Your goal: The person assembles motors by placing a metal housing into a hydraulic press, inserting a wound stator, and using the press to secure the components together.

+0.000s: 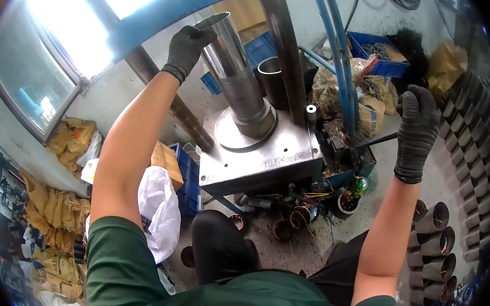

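Note:
My left hand, in a dark knit glove, is at the upper end of a shiny metal tube, with its fingers closed at the rim. The tube stands tilted in view on a duller cylindrical part above a round flange on the press table. Out to the right is my gloved right hand, its fingers curled. A dark lever rod runs up to the heel of that hand. Whether the fingers hold anything is hidden.
Steel columns and a blue crossbeam frame the table. Behind it stands a dark tube. Many grey tubes are stacked at right, with others nearer me. A white sack lies at left; a blue crate sits behind.

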{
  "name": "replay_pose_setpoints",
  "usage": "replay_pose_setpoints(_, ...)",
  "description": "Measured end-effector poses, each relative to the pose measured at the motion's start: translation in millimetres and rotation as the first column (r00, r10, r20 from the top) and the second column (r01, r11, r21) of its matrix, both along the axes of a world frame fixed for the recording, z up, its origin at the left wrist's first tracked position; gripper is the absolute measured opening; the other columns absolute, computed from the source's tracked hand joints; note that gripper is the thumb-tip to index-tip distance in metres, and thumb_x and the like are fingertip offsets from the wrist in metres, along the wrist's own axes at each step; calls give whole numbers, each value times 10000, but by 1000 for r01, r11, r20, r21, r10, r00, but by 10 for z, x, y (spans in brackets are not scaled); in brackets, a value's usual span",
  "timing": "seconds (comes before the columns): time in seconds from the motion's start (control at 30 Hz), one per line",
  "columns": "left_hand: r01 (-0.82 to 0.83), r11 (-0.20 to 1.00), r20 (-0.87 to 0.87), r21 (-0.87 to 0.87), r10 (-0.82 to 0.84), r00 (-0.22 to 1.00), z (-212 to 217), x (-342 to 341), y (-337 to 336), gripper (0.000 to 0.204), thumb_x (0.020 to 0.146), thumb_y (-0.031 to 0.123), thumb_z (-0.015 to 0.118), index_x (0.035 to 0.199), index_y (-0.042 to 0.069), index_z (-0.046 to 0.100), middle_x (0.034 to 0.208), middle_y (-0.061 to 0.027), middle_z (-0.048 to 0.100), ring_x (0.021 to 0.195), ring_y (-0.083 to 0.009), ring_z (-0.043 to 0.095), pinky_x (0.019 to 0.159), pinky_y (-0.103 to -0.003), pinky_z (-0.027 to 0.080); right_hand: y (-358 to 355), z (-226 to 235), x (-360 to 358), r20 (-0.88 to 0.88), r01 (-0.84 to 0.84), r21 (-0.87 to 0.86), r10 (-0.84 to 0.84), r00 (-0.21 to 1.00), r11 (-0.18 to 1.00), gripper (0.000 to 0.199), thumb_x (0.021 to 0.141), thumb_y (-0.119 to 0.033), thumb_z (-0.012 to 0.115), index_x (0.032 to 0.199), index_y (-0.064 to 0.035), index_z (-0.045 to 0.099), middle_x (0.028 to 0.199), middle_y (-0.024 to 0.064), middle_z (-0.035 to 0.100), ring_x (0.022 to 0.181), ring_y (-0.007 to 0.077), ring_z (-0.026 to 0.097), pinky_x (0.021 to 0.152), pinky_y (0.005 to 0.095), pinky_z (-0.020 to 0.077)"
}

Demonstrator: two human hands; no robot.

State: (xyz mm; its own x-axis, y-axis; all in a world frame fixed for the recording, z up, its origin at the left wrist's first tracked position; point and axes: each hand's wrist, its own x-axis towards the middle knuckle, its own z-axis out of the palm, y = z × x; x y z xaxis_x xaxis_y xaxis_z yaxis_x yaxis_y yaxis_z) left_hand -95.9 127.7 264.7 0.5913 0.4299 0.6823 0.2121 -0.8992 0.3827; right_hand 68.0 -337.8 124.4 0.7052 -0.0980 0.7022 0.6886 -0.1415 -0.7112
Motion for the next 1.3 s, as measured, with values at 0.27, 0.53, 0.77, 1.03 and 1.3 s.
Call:
replay_pose_setpoints(0.27,15,1000,-69,-17,-16,997,128,163,92,502,812,490,809,896,5,713,717,-38,626,667,-147,561,672,-311,477,-53,-13,45,-71,-103,5,103,992,995,209,987,-137,611,1125,1,684,915,91,702,791,156,666,752,306,557)
replay_pose_setpoints(0.53,21,997,-19,-75,-23,1000,-19,138,229,525,791,517,809,900,10,734,819,-97,750,796,-210,700,800,-336,534,-103,13,12,-143,-148,-73,137,980,986,225,978,-203,609,1026,1,690,850,97,681,774,172,639,743,345,519)
replay_pose_setpoints(0.77,48,996,27,-78,-46,999,-78,89,305,533,791,497,822,1002,20,711,921,-130,762,886,-241,722,847,-355,546,-184,28,-113,-38,-72,-427,62,997,901,210,949,-190,624,1031,-4,675,856,142,669,775,220,644,733,373,514)
replay_pose_setpoints(1.03,565,668,639,-485,-170,750,-1593,-221,-100,594,941,181,732,1430,3,447,1241,-177,653,1188,-257,624,974,-333,523,-635,86,-562,122,14,-902,225,967,431,320,812,-58,631,1128,-67,682,976,188,711,903,411,681,822,489,560)
replay_pose_setpoints(1.3,47,870,207,-492,64,976,-3325,-605,-785,444,904,157,750,1315,52,617,1306,-155,635,1227,-265,612,1033,-350,501,-1196,-189,-934,-544,-530,-838,298,785,-132,228,798,-224,684,987,-115,750,860,159,717,814,334,713,737,434,575)
